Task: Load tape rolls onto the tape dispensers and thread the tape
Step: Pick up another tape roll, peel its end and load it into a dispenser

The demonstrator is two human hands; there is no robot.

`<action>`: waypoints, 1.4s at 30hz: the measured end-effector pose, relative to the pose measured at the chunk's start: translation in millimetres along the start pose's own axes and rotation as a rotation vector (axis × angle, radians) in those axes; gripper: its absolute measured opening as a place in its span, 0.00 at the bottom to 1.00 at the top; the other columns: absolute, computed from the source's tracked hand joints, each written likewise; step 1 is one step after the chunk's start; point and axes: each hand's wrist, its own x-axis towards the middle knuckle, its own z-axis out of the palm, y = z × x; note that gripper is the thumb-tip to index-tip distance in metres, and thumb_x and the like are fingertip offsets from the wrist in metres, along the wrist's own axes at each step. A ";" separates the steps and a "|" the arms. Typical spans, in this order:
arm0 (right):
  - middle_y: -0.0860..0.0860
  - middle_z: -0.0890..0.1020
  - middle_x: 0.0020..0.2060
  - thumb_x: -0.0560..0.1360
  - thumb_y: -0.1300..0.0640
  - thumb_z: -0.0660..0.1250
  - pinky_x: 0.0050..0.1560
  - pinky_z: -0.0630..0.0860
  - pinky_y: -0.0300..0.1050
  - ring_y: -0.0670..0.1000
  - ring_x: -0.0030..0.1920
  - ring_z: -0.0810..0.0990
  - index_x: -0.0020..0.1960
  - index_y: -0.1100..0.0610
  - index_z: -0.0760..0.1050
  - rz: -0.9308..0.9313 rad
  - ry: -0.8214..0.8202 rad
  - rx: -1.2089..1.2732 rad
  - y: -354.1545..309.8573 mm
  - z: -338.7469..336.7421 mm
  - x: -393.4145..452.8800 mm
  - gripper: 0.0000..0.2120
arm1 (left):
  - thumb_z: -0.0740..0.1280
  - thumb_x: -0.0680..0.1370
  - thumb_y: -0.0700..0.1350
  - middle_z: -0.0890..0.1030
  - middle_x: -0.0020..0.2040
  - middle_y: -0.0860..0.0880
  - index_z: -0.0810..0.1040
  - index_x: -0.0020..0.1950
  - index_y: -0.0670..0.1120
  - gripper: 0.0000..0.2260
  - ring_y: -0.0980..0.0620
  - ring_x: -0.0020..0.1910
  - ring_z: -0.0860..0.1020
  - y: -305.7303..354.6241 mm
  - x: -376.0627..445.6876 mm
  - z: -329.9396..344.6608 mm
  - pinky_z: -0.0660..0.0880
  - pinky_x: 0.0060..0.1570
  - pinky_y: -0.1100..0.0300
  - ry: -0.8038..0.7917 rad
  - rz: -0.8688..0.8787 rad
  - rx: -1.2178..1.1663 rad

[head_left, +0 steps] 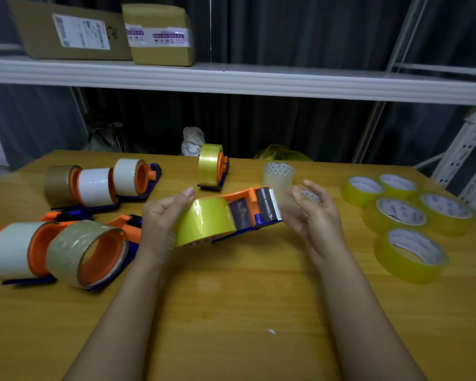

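An orange and blue tape dispenser [254,211] lies just above the wooden table [231,298] at the middle, with a yellow tape roll [204,221] loaded on it. My left hand [161,224] grips the roll end, thumb on top. The tape runs to the grey roller and toothed blade at the dispenser's right end. My right hand [312,215] hovers just right of the blade with relaxed fingers and holds nothing that I can see.
Several loaded dispensers [94,188] sit at the left, one more with a yellow roll [212,169] at the back. Clear rolls [278,176] stand behind my right hand. Several loose yellow rolls [410,218] lie at the right. Cardboard boxes [160,34] rest on a shelf above.
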 end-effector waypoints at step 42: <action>0.53 0.84 0.48 0.74 0.64 0.66 0.33 0.74 0.32 0.44 0.42 0.81 0.56 0.59 0.79 0.179 -0.213 0.224 3.6 9.4 -4.6 0.11 | 0.68 0.70 0.55 0.72 0.25 0.55 0.75 0.24 0.53 0.15 0.57 0.26 0.74 -1.4 -0.2 3.5 0.71 0.29 0.65 0.066 -0.036 -0.080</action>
